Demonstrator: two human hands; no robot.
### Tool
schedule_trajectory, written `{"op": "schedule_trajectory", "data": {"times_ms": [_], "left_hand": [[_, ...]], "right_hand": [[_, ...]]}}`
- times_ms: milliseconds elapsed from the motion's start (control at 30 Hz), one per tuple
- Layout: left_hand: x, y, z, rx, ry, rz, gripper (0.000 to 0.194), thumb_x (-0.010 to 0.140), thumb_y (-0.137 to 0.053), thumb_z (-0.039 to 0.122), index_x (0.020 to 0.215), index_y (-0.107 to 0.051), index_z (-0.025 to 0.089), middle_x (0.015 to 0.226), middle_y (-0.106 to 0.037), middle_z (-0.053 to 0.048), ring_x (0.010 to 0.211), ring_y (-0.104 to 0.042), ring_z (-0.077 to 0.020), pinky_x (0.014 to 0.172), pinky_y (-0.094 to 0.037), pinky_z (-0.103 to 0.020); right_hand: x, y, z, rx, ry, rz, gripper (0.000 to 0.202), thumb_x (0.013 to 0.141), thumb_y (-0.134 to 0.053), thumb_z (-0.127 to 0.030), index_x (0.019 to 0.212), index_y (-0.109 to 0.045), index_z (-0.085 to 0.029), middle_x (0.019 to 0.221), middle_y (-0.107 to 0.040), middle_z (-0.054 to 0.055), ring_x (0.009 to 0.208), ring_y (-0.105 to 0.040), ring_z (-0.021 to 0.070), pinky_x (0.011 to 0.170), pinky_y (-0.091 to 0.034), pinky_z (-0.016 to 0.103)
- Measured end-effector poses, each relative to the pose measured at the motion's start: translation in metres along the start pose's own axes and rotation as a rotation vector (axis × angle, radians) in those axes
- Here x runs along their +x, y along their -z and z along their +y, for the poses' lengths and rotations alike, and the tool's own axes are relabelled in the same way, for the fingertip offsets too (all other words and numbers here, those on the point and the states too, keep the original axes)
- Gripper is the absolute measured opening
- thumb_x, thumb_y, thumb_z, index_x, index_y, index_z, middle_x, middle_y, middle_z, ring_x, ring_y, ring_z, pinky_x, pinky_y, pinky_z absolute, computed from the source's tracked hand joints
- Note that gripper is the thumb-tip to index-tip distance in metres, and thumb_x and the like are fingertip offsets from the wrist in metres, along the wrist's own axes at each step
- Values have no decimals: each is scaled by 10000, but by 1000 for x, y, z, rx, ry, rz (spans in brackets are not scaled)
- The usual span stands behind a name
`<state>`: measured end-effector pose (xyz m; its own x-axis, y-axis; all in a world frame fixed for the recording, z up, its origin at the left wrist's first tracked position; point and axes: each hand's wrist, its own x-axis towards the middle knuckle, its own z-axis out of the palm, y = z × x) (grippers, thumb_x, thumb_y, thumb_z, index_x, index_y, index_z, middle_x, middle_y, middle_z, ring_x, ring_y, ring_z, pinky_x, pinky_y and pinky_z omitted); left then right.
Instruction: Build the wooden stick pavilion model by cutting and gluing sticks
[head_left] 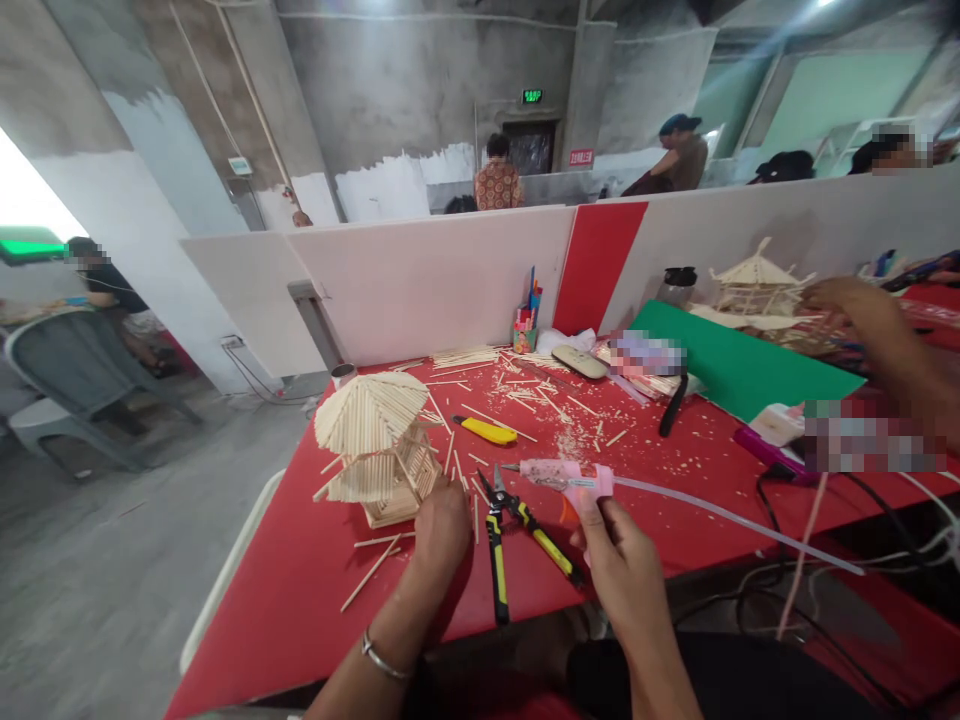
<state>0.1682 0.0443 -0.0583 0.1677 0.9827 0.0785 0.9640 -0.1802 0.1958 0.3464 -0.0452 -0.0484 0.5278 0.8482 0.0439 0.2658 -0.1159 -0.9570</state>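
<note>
On the left of the red table stands a small pavilion model (373, 420) built of thin wooden sticks, with a layered roof and railings. My left hand (444, 530) is closed at the near right corner of its base; the fingertips are partly hidden against it. In my right hand (619, 550) is a pink glue gun (562, 474), gripped by its handle, its nozzle pointing left toward the model. A clear glue stick (720, 510) trails out of its back. Between my hands lie pruning shears (517, 510) with black and yellow handles, jaws apart.
A yellow utility knife (486, 430) lies behind the shears. Loose sticks (465, 357) and shavings cover the back. A pen cup (525, 335) stands by the white partition (427, 290). At right are a green board (735, 360), cables, and a co-worker's arm (885, 340) near another stick model (761, 280).
</note>
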Motion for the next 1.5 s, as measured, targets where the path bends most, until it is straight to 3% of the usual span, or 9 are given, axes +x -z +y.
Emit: {"op": "schedule_trajectory", "data": {"times_ms": [233,467,733,1033,1267,1500], "left_hand": [[4,2,4,41,40,4,236,866,-458,78,833,-690,111,887,-694,-148,857,-654,-227,730,-440,-292],[9,2,-5,26,49,2,240,840,-478,86,760,-698,141,797,-706,-111,814,-652,-212,708,-420,-275],[12,-2,-7,54,36,20,205,870,-485,143,825,-683,113,863,-696,-145,875,-642,-230,760,-429,-297],[12,-2,1,55,2,16,280,800,-423,-35,917,-651,79,970,-660,-188,920,-637,-253,782,-448,-320],[4,-7,-4,-117,-23,36,264,778,-426,-39,839,-643,99,865,-656,-166,819,-623,-259,751,-442,-355],[-10,-1,4,-506,-34,105,191,795,-500,77,797,-682,138,824,-670,-105,838,-607,-235,762,-444,-332]], "right_hand": [[4,9,13,29,-35,-2,574,763,-410,-755,707,-582,-210,537,-613,27,493,-564,178,480,-417,257],[5,11,19,71,-52,-22,572,763,-408,-757,715,-576,-212,536,-614,21,498,-574,178,481,-424,254],[2,5,19,77,-13,-48,537,798,-403,-718,708,-567,-214,543,-605,11,488,-555,164,474,-400,245],[-2,1,13,60,-16,-69,550,786,-395,-724,697,-569,-210,530,-589,1,470,-522,149,467,-385,239],[-7,-1,11,85,-40,-85,544,781,-410,-722,730,-573,-206,542,-581,-4,484,-528,152,471,-396,239],[-15,-2,2,63,-7,-83,536,784,-417,-714,705,-570,-206,547,-583,0,505,-520,151,503,-398,242]]}}
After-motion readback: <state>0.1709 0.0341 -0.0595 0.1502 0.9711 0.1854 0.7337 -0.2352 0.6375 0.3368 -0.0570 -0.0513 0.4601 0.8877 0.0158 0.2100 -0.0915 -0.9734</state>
